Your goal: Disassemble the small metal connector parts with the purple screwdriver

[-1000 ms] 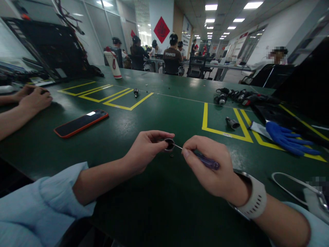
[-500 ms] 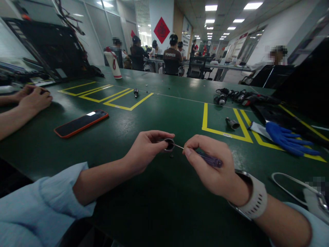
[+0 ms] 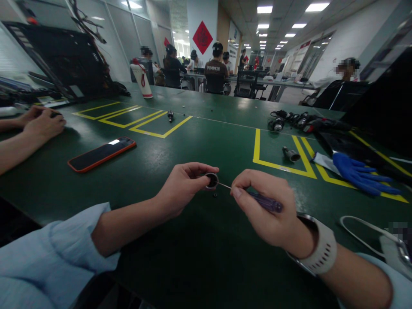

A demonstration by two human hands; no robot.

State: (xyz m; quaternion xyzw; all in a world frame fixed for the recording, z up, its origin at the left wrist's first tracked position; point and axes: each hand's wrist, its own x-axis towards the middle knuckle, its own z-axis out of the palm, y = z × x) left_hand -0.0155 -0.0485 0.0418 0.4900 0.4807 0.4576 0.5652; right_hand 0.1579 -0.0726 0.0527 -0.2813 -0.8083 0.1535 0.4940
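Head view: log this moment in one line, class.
left hand: holds hollow part; right hand: grips purple-handled tool, shaft toward part; phone: on table

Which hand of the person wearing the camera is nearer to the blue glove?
Right. The right hand is left of the blue glove; the left hand is farther left, holding a round hollow part.

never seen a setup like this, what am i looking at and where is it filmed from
There is no machine: you see a person's own two bare hands, through one camera worn on the head, looking forward and down. The left hand holds a round, hollow part. The right hand grips a purple-handled tool, its thin shaft reaching the part's opening. On the green table lie a phone, a blue glove and a metal piece between strips of yellow tape. A co-worker's hands show at far left.
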